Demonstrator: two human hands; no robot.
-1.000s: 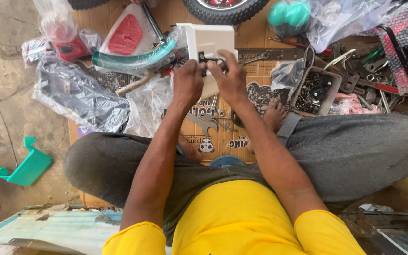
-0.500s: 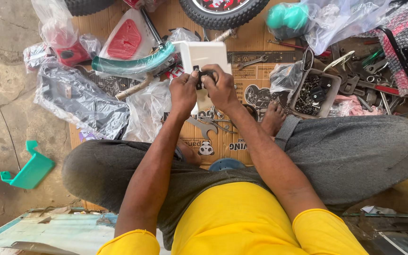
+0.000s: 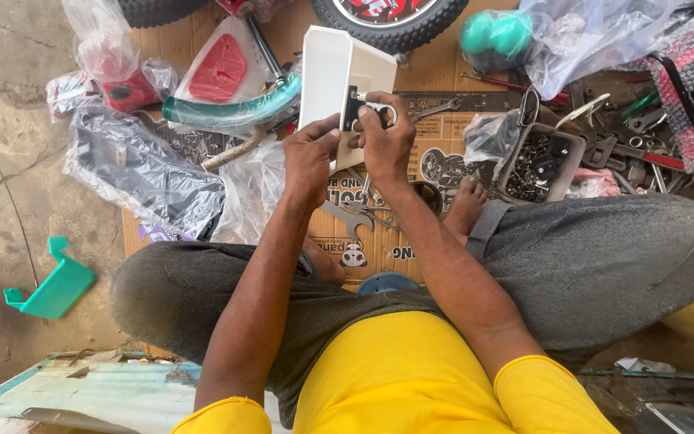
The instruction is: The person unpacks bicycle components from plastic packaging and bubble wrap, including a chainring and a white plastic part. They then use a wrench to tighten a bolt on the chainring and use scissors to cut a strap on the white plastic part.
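My left hand (image 3: 310, 157) grips the near edge of a white plastic box (image 3: 337, 72), held tilted above the cardboard. My right hand (image 3: 385, 137) pinches a small metal part at a black bracket (image 3: 351, 108) on the box's side. A teal bicycle frame tube (image 3: 234, 108) lies just left of the box. Wrenches (image 3: 353, 215) rest on the printed cardboard below my hands. I sit cross-legged in grey trousers and a yellow shirt.
A small tyre (image 3: 389, 24) stands at the top. A tray of nuts and bolts (image 3: 533, 165) and loose tools (image 3: 628, 141) lie to the right. Plastic bags (image 3: 138, 173), a red and white panel (image 3: 218, 68) and a teal plastic piece (image 3: 50, 285) lie left.
Both hands have lifted the white box closer and turned it, so its open side faces left. My right hand now works at the black bracket.
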